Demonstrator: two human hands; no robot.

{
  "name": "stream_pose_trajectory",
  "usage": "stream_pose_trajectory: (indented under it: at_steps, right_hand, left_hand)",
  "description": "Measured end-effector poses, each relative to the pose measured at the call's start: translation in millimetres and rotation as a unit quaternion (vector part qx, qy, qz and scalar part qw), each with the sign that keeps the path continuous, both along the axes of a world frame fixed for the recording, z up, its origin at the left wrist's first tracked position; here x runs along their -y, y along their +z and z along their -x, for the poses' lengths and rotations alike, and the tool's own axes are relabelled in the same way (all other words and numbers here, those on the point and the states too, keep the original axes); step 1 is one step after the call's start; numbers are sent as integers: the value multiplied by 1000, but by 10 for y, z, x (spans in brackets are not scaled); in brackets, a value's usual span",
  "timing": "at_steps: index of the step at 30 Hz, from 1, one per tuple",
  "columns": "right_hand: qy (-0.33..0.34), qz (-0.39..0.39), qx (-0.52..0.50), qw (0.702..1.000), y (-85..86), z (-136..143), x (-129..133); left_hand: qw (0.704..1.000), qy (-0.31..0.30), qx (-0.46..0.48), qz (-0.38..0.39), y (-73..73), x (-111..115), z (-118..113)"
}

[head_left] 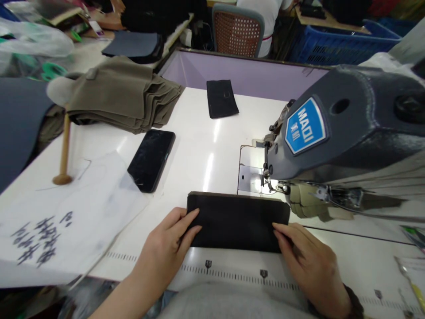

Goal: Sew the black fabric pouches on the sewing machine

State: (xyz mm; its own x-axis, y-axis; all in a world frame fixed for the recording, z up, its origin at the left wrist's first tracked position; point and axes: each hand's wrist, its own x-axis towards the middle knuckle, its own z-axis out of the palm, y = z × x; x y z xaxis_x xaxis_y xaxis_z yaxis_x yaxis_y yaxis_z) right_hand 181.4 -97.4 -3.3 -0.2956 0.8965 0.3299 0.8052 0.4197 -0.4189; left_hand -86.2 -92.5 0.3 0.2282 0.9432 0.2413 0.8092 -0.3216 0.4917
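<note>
A flat, black rectangular piece of material with a brownish upper edge lies in front of the sewing machine. My left hand pinches its left end between thumb and fingers. At the other end, my right hand grips the right edge the same way, a dark band around its wrist. The piece's far edge sits just short of the machine's needle plate, and its near edge runs along the ruler marks on the table.
A black phone lies left of centre, near a wooden-handled tool. Brown fabric pieces are stacked behind them. Farther back rests a small black piece. Handwritten white sheeting covers the left side. Beyond the purple edge a person sits.
</note>
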Motion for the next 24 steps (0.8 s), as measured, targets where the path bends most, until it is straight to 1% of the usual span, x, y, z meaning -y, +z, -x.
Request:
stream_pose_trajectory:
  at_steps: [9, 19, 24]
  right_hand:
    - [-35, 28, 13, 999, -31, -6, -11]
    - [1, -24, 71, 997, 27, 5, -43]
    - [9, -39, 89, 995, -26, -39, -41]
  left_hand:
    - [1000, 6, 4, 1, -25, -26, -3]
    - [995, 31, 57, 78, -9, -7, -27]
    - [992, 44, 59, 100, 12, -8, -39]
